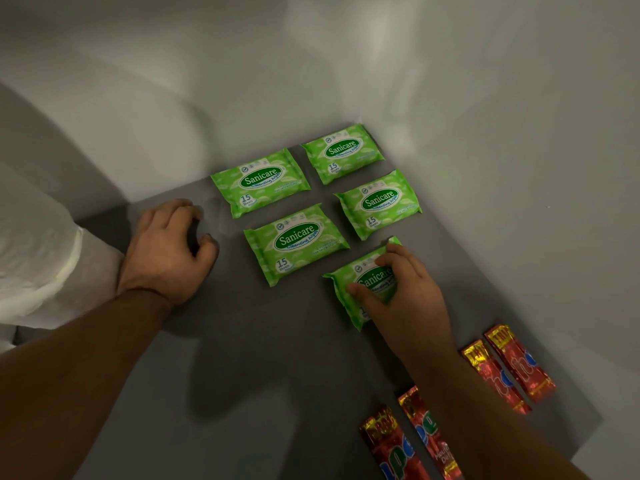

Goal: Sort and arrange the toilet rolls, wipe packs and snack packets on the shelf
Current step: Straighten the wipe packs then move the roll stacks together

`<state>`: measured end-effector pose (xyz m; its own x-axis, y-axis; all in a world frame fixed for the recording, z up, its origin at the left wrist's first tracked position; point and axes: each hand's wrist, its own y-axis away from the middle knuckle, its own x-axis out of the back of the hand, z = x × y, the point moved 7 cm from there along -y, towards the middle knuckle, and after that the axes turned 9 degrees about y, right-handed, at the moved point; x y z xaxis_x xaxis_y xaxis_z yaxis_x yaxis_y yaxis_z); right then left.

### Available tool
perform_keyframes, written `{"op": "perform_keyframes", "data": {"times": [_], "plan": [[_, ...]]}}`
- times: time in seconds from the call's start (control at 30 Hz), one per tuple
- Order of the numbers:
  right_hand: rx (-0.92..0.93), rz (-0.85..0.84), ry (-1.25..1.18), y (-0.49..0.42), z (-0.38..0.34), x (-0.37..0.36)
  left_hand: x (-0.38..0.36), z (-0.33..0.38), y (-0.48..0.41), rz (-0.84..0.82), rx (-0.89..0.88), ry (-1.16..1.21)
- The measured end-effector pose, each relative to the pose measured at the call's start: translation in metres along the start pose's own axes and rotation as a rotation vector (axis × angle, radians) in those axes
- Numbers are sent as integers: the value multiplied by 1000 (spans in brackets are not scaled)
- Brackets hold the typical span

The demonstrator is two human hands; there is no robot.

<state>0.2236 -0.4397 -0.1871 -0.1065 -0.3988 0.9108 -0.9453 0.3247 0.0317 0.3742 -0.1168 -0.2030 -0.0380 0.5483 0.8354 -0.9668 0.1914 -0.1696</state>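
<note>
Fifth wipe pack (344, 277) is being gripped by rt hand (401, 296) at shelf (277, 341) front-right. It's best being squared w/ the pack above (379, 202), gap matched. Lt hand (166, 251) is resting loosely curled, nothing held.

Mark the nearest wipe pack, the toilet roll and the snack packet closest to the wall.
nearest wipe pack (372, 277): head view, on its green logo oval.
toilet roll (34, 244): head view, on its white side.
snack packet (519, 362): head view, on its red middle.
</note>
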Motion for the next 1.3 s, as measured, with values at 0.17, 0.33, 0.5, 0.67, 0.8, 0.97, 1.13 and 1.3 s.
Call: {"op": "perform_keyframes", "data": {"times": [0.17,0.33,0.5,0.67,0.8,0.97,1.13,1.3], "plan": [[5,-20,37,2,-2,3,1,1,1,9,-22,-19],[13,25,39,28,-9,19,-1,0,2,-10,-40,-98],[22,28,58,70,-8,40,-6,5,13,-60,8,-151],[76,43,70,113,-5,58,-7,16,62,-164,70,-135],[83,19,50,145,-5,65,7,35,119,-253,95,-119],[129,-22,42,187,-17,73,35,61,206,-339,126,-141],[229,-21,-20,226,-43,75,52,62,287,-375,203,-136],[278,-58,-27,241,-79,76,75,49,335,-463,215,-175]]}}
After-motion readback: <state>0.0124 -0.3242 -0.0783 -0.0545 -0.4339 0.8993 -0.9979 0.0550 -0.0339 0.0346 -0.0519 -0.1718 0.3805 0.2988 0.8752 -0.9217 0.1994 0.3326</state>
